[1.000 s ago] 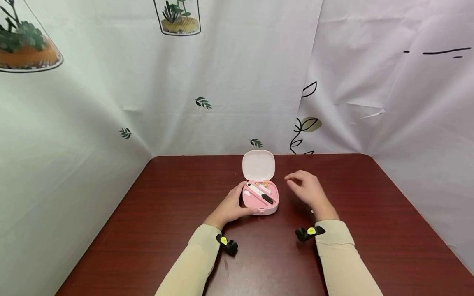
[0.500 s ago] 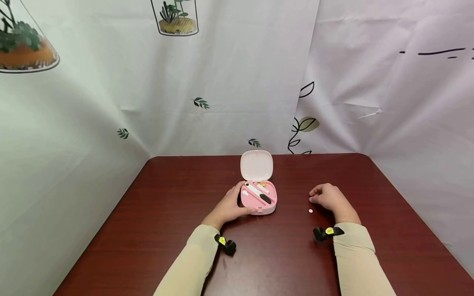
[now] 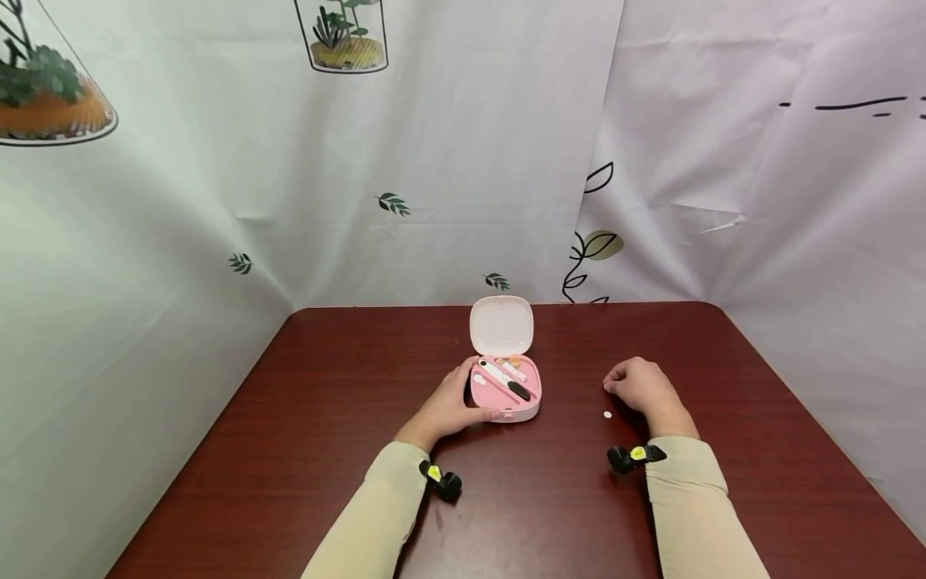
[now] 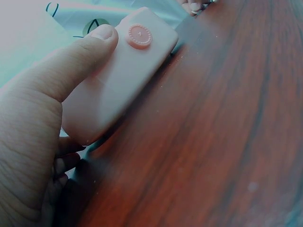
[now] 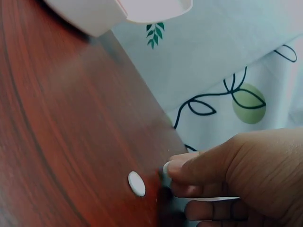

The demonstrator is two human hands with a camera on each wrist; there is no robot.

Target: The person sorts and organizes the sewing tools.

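My left hand grips the near left side of an open pink case, thumb on its front near a round clasp. The white lid stands raised behind. Inside lie a white tool with a black end, several small pale pieces and a small white shape. Off to the right, my right hand is low over the table, thumb and fingertips together on a small white disc, mostly hidden. Another flat white disc lies on the table beside the fingertips.
The dark red wooden table has its far edge against a pale printed cloth. More cloth hangs at both sides. A black device with a yellow mark sits on each wrist.
My right hand has moved right and down from beside the case to the tabletop near the discs, where it has taken hold of one. My left hand stays on the case.
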